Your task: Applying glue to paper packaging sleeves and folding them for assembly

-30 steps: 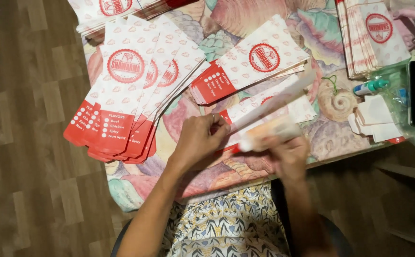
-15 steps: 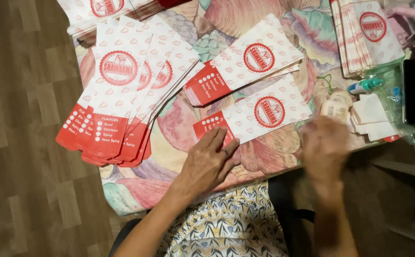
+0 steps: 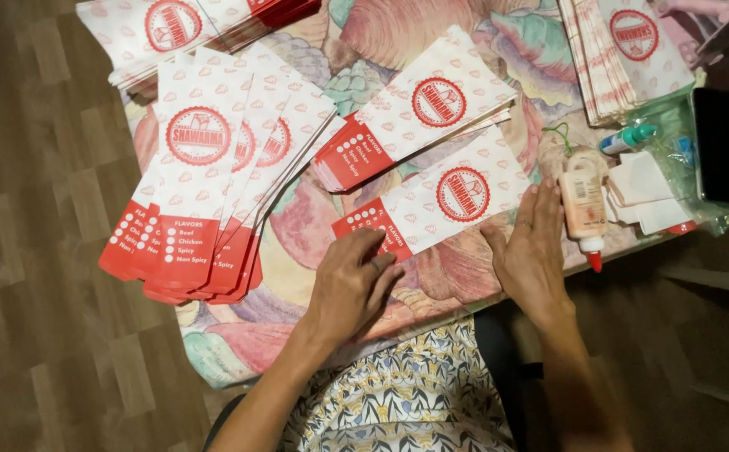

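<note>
Right, I see the left hand [image 3: 352, 285] and right hand [image 3: 533, 251] both spread flat, gripping nothing, pinning the paper bag [image 3: 435, 205] at table centre, probably pressing a glued seam, glue bottle [image 3: 583, 205] at three o'clock.

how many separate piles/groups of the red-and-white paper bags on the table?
5: fanned pile at left, stack top left, small pile centre, single bag under both hands, stack top right. Bags within piles overlap, uncountable.
</note>
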